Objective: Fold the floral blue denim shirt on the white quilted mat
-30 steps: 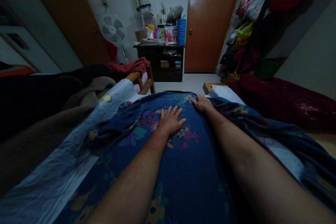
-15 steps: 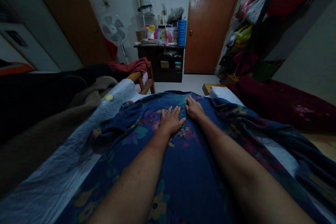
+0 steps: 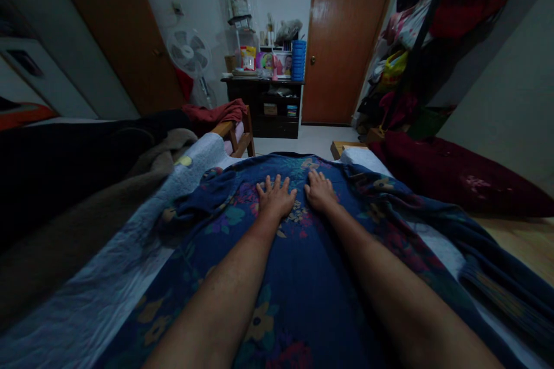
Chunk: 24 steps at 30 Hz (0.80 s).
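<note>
A dark blue garment with a flower print, long-sleeved like a shirt or dress, lies spread out in front of me. Its collar end points away, and its sleeves reach out to both sides. My left hand rests flat on the upper part of the garment, fingers spread. Just right of it, my right hand lies palm down on the cloth near the collar, fingers extended. Neither hand grips anything. Under the garment is a light, whitish-blue cover.
Dark clothing and a brown blanket lie along the left. To the right sits a maroon cushion-like bundle. Beyond are a wooden chair-like frame, a dark cabinet, a white fan and an orange-brown door.
My left hand has shifted slightly left, its fingers spreading wider. My right hand has drawn back a little towards me and its fingers look straighter. The garment lies much as before.
</note>
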### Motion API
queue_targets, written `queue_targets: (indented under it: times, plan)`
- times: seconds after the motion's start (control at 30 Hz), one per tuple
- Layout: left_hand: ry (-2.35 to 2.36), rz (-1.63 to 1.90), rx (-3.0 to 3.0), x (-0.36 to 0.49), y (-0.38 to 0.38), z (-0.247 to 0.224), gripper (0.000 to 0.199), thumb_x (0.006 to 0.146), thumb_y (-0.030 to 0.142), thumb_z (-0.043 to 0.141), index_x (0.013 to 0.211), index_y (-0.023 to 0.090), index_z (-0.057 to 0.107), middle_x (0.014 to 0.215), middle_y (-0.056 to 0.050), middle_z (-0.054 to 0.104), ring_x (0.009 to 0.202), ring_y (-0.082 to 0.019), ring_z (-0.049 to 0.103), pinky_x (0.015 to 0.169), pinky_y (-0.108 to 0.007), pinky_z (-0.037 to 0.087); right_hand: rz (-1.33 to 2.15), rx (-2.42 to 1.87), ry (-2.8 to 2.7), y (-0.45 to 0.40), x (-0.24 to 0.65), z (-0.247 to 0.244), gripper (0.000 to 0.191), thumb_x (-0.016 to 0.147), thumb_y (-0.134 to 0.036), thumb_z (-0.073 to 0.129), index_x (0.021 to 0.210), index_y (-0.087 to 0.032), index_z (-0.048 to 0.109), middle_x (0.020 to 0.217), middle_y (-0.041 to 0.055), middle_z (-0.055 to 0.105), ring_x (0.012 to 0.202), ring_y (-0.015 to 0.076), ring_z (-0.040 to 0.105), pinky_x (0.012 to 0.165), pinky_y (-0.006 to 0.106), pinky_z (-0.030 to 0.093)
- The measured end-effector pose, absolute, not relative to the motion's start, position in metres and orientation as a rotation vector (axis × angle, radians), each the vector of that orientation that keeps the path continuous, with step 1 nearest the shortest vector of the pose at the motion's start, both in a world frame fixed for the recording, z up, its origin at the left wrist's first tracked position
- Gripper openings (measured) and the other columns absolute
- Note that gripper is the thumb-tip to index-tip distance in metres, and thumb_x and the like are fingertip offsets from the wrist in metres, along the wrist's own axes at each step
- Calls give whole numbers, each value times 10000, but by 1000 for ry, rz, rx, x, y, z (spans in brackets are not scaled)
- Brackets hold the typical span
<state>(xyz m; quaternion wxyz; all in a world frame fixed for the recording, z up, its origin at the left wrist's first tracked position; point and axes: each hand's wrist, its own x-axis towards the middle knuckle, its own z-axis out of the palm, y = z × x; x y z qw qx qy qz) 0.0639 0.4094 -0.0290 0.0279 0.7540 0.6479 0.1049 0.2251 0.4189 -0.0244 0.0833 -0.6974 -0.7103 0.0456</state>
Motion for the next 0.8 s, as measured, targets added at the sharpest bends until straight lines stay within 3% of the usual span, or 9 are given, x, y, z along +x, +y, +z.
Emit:
queue_targets:
  times: [0.17,0.37,0.57,0.67,0.8]
  plan:
    - [1965,317,2387,62,412,-34,577,964,472,238,1489,262,349,1581,-76,293,1461,-314,208,1137,-625,159,185,-2071,-2195,399,225,-27,616,985,-462,249,1514,-148,288,1597,71,238,1465,232,183,1171,415,149]
    - [1869,141,2407,28,402,-24,720,938,610,249,1513,179,298,1603,-130,202,1481,-271,163,1184,-470,154,195,-2233,-2062,400,246,-25,681,969,-530,228,1529,-144,245,1616,65,165,1476,231,132,1176,414,122]
    - [2108,76,2174,-20,392,-17,797,901,689,263,1522,189,272,1608,-153,168,1480,-317,145,1160,-459,218,176,-2324,-1968,391,255,-25,707,962,-546,226,1528,-123,245,1611,93,179,1472,241,152,1175,402,122]
    - [2168,150,2234,-22,386,-16,703,929,615,298,1494,199,334,1580,-163,259,1459,-324,221,1133,-467,270,191,-2381,-1908,383,260,-20,740,956,-553,235,1525,-80,234,1605,123,186,1471,251,157,1172,396,135]
    - [2118,246,2403,-3,366,-15,505,972,388,329,1418,178,441,1505,-171,400,1391,-296,362,1110,-453,312,241,-2414,-1832,361,243,-15,732,957,-526,271,1514,-52,253,1598,153,191,1468,294,154,1163,435,154]
